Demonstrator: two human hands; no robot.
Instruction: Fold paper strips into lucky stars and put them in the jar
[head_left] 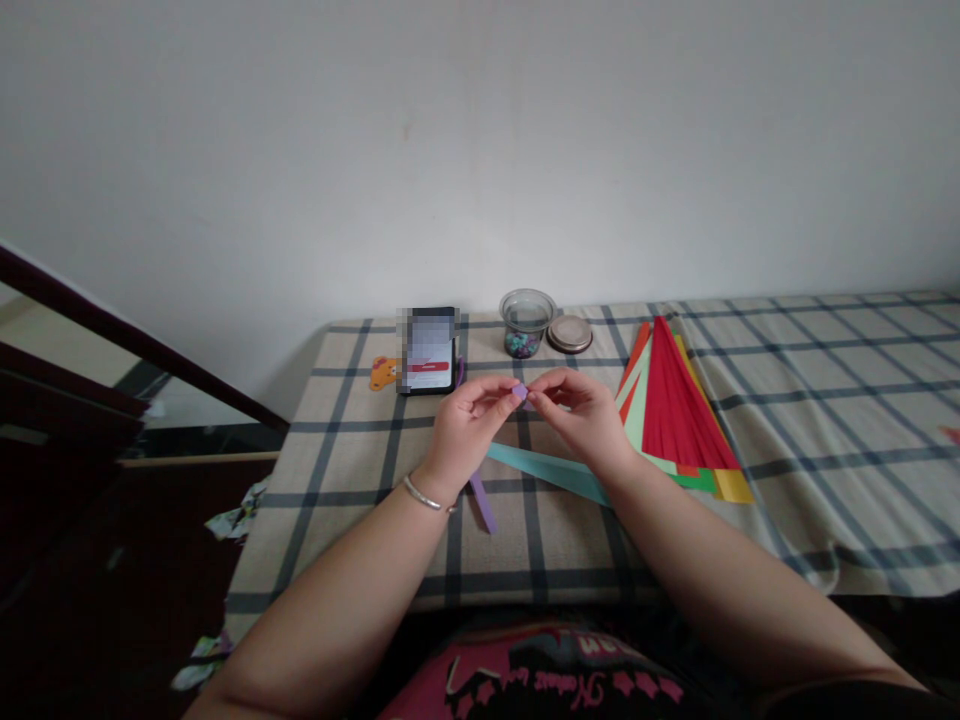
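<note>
A small folded piece of purple paper point(519, 392) sits between the fingertips of both hands, above the middle of the table. My left hand point(469, 425), with a silver bangle at the wrist, is closed in a pinch on it. From the other side my right hand point(581, 412) pinches the same piece. Under the left wrist lies a purple paper strip point(484, 503); whether it joins the folded piece is hidden. Light blue paper strips point(551, 472) lie below the hands, their right end covered by my right forearm.
Behind the hands stand a phone point(430, 350) by an orange bear figure point(383, 373), a clear jar point(527, 322) with small coloured pieces inside, and its round lid point(570, 333). Fanned red, green, orange and yellow paper strips point(679, 410) lie right on the checked tablecloth point(810, 420).
</note>
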